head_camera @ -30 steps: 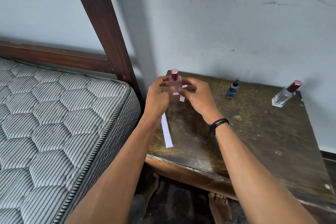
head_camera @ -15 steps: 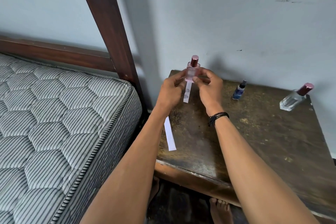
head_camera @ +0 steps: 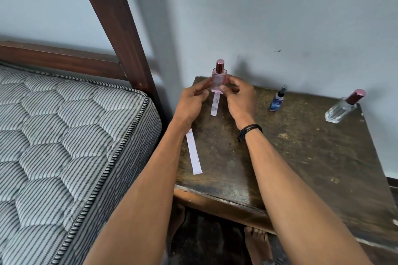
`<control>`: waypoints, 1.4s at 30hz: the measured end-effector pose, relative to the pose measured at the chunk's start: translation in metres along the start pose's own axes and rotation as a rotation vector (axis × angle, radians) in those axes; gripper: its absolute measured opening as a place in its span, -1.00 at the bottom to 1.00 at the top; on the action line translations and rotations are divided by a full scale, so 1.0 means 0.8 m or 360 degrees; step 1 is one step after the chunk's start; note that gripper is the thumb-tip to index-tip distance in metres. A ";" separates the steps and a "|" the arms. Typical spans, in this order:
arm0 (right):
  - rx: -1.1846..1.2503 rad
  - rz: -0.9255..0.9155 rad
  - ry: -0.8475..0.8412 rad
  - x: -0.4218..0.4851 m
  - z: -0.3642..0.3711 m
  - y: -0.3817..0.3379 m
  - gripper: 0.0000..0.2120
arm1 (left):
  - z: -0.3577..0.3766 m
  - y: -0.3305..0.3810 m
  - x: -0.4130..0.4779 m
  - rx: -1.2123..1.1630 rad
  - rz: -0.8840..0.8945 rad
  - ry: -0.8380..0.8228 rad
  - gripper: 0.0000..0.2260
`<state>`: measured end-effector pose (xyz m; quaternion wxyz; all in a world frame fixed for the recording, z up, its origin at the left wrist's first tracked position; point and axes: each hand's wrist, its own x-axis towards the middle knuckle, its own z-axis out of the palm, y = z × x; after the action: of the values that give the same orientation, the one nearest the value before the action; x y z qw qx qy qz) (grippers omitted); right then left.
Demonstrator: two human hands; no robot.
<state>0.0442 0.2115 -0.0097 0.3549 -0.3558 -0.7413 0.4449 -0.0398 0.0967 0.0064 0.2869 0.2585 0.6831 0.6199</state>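
A small pink perfume bottle [head_camera: 218,80] with a metallic pink cap is held upright above the back left part of a worn wooden table [head_camera: 301,157]. My left hand [head_camera: 192,103] pinches its left side and my right hand [head_camera: 239,98] pinches its right side and lower edge. A white printed paper strip [head_camera: 215,104] hangs down from the bottle's base between my hands. A second, plain white strip [head_camera: 193,153] lies flat on the table near its left edge, partly under my left forearm.
A small blue spray bottle [head_camera: 276,100] stands near the wall. A clear glass perfume bottle [head_camera: 342,107] with a dark red cap stands at the table's back right corner. A striped mattress [head_camera: 64,146] and dark wooden bed post [head_camera: 120,28] lie left. Bare feet show under the table.
Both hands have lifted the pink bottle from table height up toward the wall. The printed strip, folded by the bottle a second ago, now hangs straight down.
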 end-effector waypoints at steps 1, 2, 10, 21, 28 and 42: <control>0.0016 0.0006 -0.0006 0.000 0.000 0.000 -0.71 | 0.000 0.001 -0.001 -0.0012 -0.0002 0.0011 -0.61; 0.0025 0.0006 -0.0010 -0.001 0.000 0.000 -0.71 | 0.001 0.001 -0.002 -0.0026 -0.0002 0.0015 -0.61; -0.0042 -0.0006 -0.0050 -0.002 -0.001 0.001 -0.70 | -0.001 -0.002 0.001 0.0017 -0.0001 0.0049 -0.63; -0.0098 -0.0024 -0.0064 -0.002 0.000 0.002 -0.72 | 0.000 0.000 -0.001 0.0041 -0.0007 0.0058 -0.63; -0.0114 -0.0029 -0.0070 -0.002 -0.001 0.002 -0.69 | -0.001 -0.001 0.000 0.0055 -0.0017 0.0060 -0.63; -0.0097 -0.0009 -0.0079 0.001 0.002 0.011 -0.65 | -0.011 0.006 -0.009 0.0016 -0.0088 0.0034 -0.64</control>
<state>0.0442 0.2144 -0.0184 0.3267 -0.3532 -0.7640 0.4299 -0.0414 0.0858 0.0122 0.2953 0.2343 0.6961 0.6110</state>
